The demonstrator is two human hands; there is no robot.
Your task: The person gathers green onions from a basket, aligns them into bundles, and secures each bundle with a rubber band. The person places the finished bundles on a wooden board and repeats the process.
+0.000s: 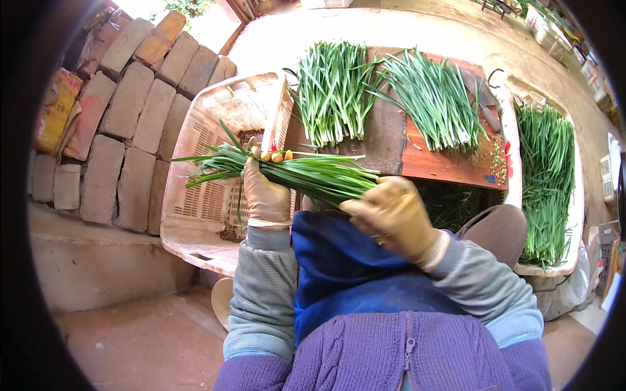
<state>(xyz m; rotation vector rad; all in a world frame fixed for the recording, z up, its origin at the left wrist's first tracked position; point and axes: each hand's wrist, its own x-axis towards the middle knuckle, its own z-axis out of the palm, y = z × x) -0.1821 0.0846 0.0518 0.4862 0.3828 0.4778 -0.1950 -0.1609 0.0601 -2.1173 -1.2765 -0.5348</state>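
My left hand [266, 193], in a tan glove, is closed around a bunch of long green leaves [313, 178], likely garlic chives, held sideways above my lap. At the bunch's pale stem ends is my right hand [398, 215], gloved too and slightly blurred; its fingers are bent at the stems, and whether they grip any is unclear. Beyond the hands, two piles of the same greens lie on a board: the left pile [335, 93] and the right pile [435, 100], which rests partly on the reddish wooden part [440, 159].
A mostly bare plastic crate [200, 239] stands at left, beside stacked bricks [129, 97]. On the right, another plastic crate [577, 195] holds many greens [545, 185]. Small cut bits lie at the board's right edge. More crates stand at the far right.
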